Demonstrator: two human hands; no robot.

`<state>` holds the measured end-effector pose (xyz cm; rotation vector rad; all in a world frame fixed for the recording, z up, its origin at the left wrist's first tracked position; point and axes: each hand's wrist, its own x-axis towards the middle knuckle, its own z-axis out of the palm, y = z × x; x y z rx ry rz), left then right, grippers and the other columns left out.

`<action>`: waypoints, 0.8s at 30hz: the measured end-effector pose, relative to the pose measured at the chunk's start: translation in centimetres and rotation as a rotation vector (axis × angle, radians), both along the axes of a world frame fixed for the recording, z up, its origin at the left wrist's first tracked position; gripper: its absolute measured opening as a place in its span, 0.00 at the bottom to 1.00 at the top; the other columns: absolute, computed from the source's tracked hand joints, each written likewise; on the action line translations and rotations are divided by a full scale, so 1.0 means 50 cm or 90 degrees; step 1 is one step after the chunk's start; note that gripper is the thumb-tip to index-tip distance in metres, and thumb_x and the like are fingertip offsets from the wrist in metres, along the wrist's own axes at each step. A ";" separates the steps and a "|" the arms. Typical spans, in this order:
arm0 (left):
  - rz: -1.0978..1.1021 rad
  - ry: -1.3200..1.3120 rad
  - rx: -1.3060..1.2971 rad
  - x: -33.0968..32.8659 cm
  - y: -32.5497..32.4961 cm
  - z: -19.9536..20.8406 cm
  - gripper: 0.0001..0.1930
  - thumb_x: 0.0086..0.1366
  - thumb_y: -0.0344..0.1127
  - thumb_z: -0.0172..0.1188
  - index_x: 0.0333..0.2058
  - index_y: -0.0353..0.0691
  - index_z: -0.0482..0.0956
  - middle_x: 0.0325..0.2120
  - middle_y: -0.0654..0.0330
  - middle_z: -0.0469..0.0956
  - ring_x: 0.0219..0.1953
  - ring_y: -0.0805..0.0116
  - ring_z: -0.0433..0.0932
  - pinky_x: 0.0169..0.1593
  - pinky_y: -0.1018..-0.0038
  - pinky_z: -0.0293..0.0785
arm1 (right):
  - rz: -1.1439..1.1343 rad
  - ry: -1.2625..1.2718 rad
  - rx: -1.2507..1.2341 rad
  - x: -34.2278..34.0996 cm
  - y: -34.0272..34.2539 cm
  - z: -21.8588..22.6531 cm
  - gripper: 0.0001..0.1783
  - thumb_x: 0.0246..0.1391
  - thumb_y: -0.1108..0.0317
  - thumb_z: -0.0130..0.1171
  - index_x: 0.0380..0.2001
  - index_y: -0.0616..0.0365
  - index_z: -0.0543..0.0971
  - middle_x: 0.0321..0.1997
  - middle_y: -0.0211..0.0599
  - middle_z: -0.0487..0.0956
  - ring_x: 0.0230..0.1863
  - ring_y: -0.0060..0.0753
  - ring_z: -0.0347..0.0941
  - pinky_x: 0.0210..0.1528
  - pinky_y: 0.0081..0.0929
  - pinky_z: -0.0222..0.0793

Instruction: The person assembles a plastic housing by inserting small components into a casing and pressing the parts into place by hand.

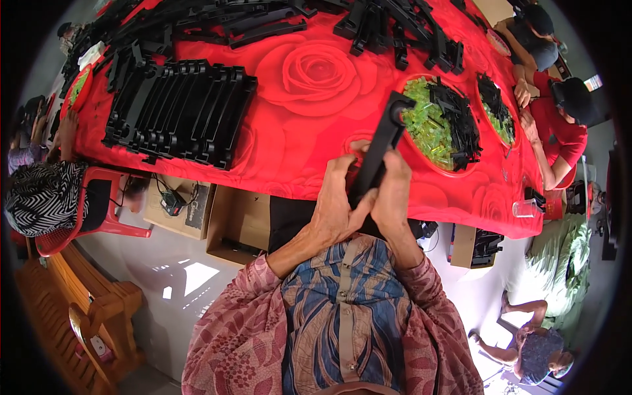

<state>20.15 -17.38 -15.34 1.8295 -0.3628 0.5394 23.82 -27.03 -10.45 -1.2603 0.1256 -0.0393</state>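
Observation:
Both my hands hold one long black plastic part (380,146), tilted upright over the table's near edge. My left hand (336,194) has its fingers wrapped round the lower end from the left. On the other side, my right hand (393,187) grips the part's lower half, its thumb near my left thumb. The top end of the part has a round knob-like feature. Just right of it stands a red-rimmed bowl (454,174) of yellow-green translucent pieces (428,125) and small black strips (459,122). To the left lies a neat row of similar black parts (178,112).
A red rose-patterned cloth (296,158) covers the table. Loose black parts (257,26) are heaped along the far side. A second bowl (497,108) and a clear cup (525,209) stand right. Co-workers sit at both sides. Below are cardboard boxes (238,220) and a wooden bench (92,309).

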 end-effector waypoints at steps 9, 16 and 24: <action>-0.089 0.199 -0.377 0.075 0.065 0.070 0.21 0.72 0.40 0.47 0.58 0.34 0.61 0.51 0.49 0.70 0.51 0.60 0.74 0.57 0.65 0.68 | 0.163 0.010 -0.006 -0.048 -0.008 -0.048 0.15 0.63 0.62 0.45 0.36 0.65 0.74 0.24 0.37 0.77 0.20 0.23 0.72 0.24 0.21 0.67; -0.315 0.322 -0.614 0.086 0.083 0.112 0.23 0.74 0.48 0.39 0.34 0.34 0.74 0.17 0.60 0.67 0.23 0.65 0.73 0.31 0.71 0.70 | 0.217 -0.047 -0.158 -0.064 0.007 -0.055 0.13 0.60 0.66 0.48 0.30 0.68 0.72 0.22 0.36 0.75 0.22 0.23 0.70 0.26 0.23 0.65; 0.026 0.314 -0.553 0.043 0.044 0.123 0.25 0.74 0.48 0.39 0.28 0.32 0.72 0.13 0.62 0.59 0.17 0.68 0.67 0.27 0.73 0.67 | 0.236 0.048 -0.105 -0.077 0.029 -0.071 0.12 0.57 0.67 0.45 0.32 0.67 0.74 0.20 0.31 0.71 0.23 0.20 0.64 0.25 0.22 0.59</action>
